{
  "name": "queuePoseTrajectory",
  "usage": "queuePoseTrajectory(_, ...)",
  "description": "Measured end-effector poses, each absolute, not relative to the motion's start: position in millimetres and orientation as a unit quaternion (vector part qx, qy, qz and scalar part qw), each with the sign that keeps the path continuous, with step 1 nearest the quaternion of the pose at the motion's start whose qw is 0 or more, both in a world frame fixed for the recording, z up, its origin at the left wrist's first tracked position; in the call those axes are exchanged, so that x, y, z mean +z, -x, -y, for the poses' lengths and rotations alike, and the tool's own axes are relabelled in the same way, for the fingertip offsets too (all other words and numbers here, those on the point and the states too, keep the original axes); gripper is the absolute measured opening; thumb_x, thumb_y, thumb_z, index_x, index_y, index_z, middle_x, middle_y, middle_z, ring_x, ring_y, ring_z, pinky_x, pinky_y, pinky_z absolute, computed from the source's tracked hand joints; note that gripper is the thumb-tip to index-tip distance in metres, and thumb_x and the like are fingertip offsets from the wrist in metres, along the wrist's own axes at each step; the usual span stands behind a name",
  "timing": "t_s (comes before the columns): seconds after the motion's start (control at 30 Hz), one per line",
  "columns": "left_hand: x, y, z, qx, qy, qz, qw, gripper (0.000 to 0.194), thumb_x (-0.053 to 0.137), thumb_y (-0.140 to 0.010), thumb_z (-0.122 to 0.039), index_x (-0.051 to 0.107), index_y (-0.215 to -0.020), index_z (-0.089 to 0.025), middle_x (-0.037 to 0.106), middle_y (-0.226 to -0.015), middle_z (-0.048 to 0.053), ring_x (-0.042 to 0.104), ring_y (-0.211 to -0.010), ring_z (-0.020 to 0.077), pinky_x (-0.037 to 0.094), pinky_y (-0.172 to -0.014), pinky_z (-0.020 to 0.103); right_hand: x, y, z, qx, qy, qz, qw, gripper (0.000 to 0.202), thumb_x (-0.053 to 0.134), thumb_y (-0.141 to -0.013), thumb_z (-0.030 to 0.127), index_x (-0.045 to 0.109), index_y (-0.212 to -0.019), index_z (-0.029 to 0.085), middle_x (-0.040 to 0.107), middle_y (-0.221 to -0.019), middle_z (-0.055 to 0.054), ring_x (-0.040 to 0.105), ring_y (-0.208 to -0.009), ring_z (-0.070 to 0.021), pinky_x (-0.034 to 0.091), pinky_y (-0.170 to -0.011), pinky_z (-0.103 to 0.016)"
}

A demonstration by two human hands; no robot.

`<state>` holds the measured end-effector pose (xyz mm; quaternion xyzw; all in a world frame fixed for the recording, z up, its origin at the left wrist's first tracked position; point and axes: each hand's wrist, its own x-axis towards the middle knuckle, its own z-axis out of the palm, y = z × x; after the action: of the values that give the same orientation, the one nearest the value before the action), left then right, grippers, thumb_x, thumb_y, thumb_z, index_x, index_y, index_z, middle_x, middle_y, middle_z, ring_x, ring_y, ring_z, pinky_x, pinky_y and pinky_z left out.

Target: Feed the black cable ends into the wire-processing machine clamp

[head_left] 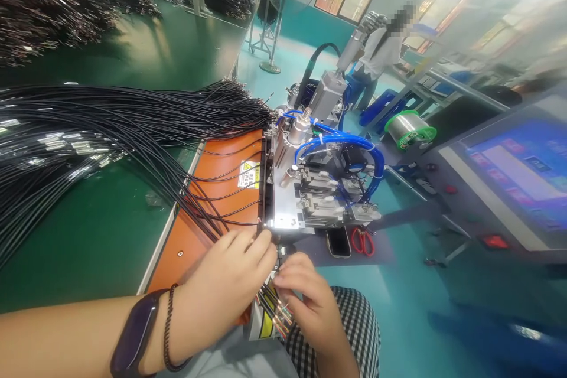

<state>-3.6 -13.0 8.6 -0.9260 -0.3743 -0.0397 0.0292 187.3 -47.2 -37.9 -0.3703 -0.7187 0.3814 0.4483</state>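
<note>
My left hand (241,269) is closed around several black cables (197,207), which run in from the upper left and come out below my palm. Their stripped ends (279,313) show thin coloured wires and point down toward my lap. Close beside it, my right hand (305,295) has its thumb and fingers pinched together near those ends; what sits between the fingertips is too small to tell. Both hands are at the front corner of a metal machine (286,204). Several single cables lie across its orange cover (212,189) into the machine's edge.
A thick bundle of black cables (190,112) lies on the green table (128,236). A phone (339,242) and red-handled scissors (363,241) lie beyond my right hand. A control screen (522,165) and a wire spool (410,130) stand at right. Another person (378,59) stands farther back.
</note>
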Motion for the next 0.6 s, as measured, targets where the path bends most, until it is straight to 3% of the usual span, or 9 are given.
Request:
queuePoseTrajectory(0.13, 13, 4, 11, 0.010, 0.876, 0.477, 0.069, 0.035, 0.043, -0.075, -0.007, 0.054, -0.108, -0.014, 0.056, -0.095, 0.011, 0.056, -0.081, 0.0274, 0.048, -0.064, 0.041, -39, -189, 46, 0.371, 0.388, 0.718, 0.443, 0.031, 0.054, -0.087, 0.009, 0.065, -0.106, 0.031, 0.068, -0.088, -0.002, 0.056, -0.089, -0.0192, 0.047, -0.082, -0.040)
queuePoseTrajectory(0.27, 15, 4, 11, 0.035, 0.886, 0.456, 0.074, 0.032, 0.045, -0.074, -0.005, 0.055, -0.103, -0.015, 0.053, -0.081, 0.007, 0.056, -0.069, 0.0230, 0.045, -0.058, 0.036, -41, -187, 47, 0.350, 0.420, 0.723, 0.421, 0.027, 0.054, -0.088, 0.012, 0.064, -0.107, 0.028, 0.067, -0.091, -0.003, 0.056, -0.090, -0.0193, 0.046, -0.082, -0.039)
queuePoseTrajectory(0.47, 13, 1, 16, -0.023, 0.939, 0.342, 0.010, 0.027, 0.044, -0.079, -0.005, 0.054, -0.102, -0.016, 0.060, -0.091, 0.007, 0.058, -0.077, 0.0215, 0.048, -0.066, 0.036, -40, -179, 45, 0.346, 0.424, 0.740, 0.389, 0.024, 0.056, -0.089, 0.022, 0.060, -0.113, 0.027, 0.065, -0.103, -0.004, 0.054, -0.097, -0.0201, 0.043, -0.089, -0.040)
queuePoseTrajectory(0.6, 3, 2, 15, -0.091, 0.949, 0.301, -0.025, 0.043, 0.041, -0.082, -0.004, 0.044, -0.124, -0.011, 0.060, -0.116, 0.012, 0.058, -0.100, 0.0227, 0.048, -0.079, 0.035, -40, -174, 42, 0.319, 0.419, 0.736, 0.426, 0.021, 0.056, -0.088, 0.016, 0.064, -0.104, 0.027, 0.067, -0.099, -0.003, 0.056, -0.094, -0.0194, 0.043, -0.086, -0.039)
